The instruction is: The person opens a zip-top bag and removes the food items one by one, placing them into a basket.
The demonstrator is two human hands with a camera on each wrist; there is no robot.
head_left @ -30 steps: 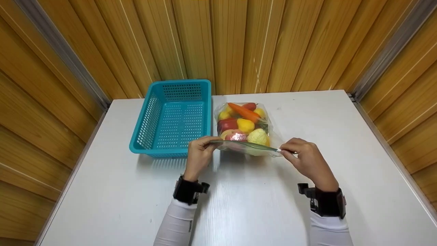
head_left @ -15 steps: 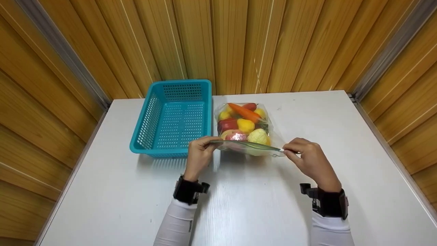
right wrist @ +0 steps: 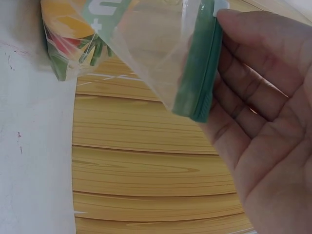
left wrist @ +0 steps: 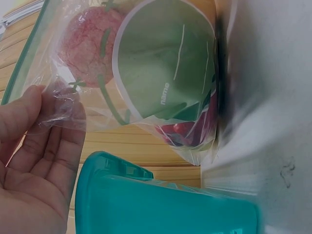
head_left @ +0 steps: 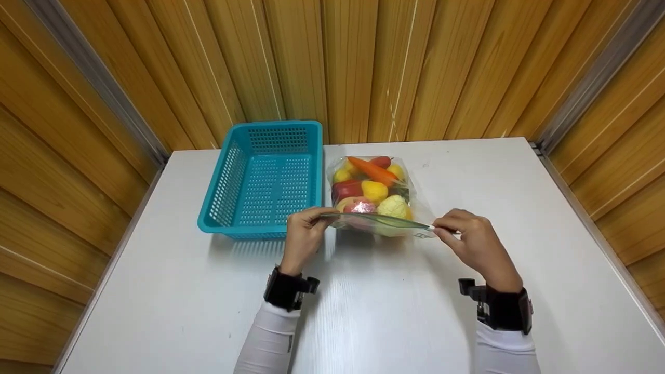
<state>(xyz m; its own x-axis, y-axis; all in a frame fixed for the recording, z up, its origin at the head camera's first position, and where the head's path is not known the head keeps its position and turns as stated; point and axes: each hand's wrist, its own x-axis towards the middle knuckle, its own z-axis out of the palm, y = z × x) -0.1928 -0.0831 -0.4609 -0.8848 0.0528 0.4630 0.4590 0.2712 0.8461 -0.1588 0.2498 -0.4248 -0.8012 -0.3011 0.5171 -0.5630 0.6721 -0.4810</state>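
Observation:
A clear zip bag (head_left: 422,210) full of fruit and vegetables stands on the white table. Through it show a carrot (head_left: 375,172), a red pepper (head_left: 345,190), a yellow fruit (head_left: 374,191) and a pale green cabbage-like piece (head_left: 393,208). My left hand (head_left: 304,236) pinches the left end of the bag's top edge between thumb and fingers. At the right end, my right hand (head_left: 475,241) pinches the green zip strip (right wrist: 197,73) by its white slider (right wrist: 221,6), thumb on the slider. A green label (left wrist: 163,63) marks the bag's front.
A teal perforated basket (head_left: 275,192) stands left of the bag, close beside it and my left hand. Wood-patterned panels (head_left: 348,72) rise behind the table (head_left: 374,322) and along both sides.
My right hand has shifted slightly to the right along with the white slider. The left hand, bag contents and basket stay in place.

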